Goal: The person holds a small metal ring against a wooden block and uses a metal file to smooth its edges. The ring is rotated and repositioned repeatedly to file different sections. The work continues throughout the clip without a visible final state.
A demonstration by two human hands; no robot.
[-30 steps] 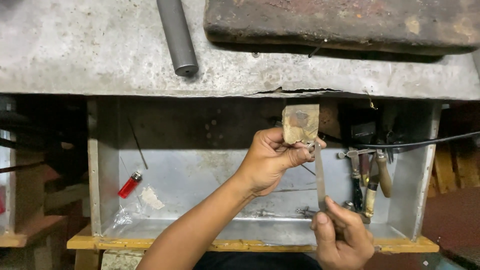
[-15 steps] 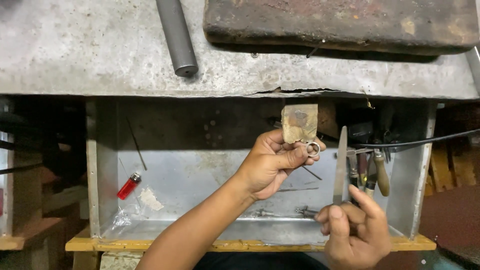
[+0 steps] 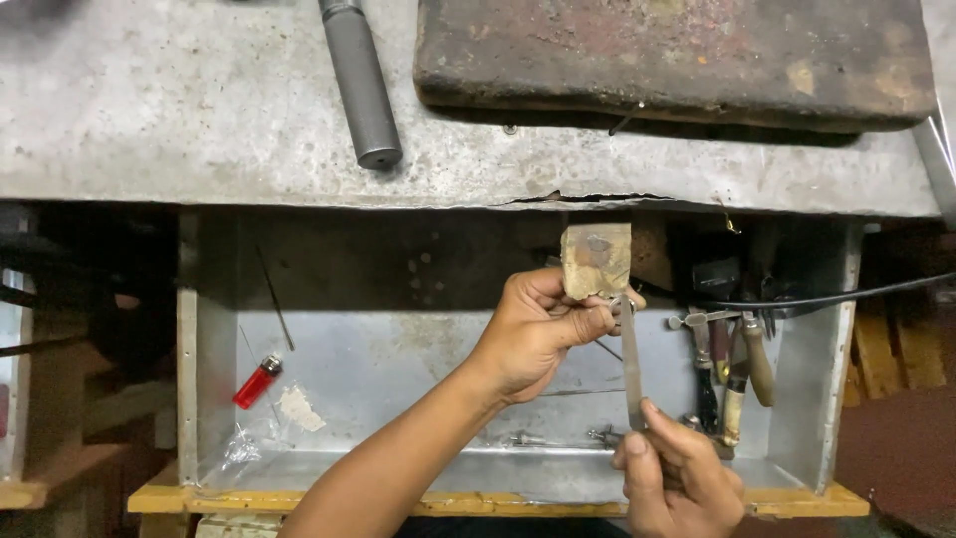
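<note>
Metal file (image 3: 632, 364) stands upright in the right hand (image 3: 677, 483), tip at a small piece pinched by the left hand (image 3: 538, 329) against the peg (image 3: 596, 261). Filing step; next calls for steady strokes.

Bench (image 3: 199, 120) carries a rod (image 3: 360, 85) at left and a slab (image 3: 677, 55) at right. Below it sits a tray (image 3: 204, 399): lighter (image 3: 257, 382) inside at left, tools (image 3: 737, 369) hung at right. Left hand (image 3: 533, 334) is over mid-tray, right hand (image 3: 682, 483) nearer, a file (image 3: 631, 364) upright between them.
</note>
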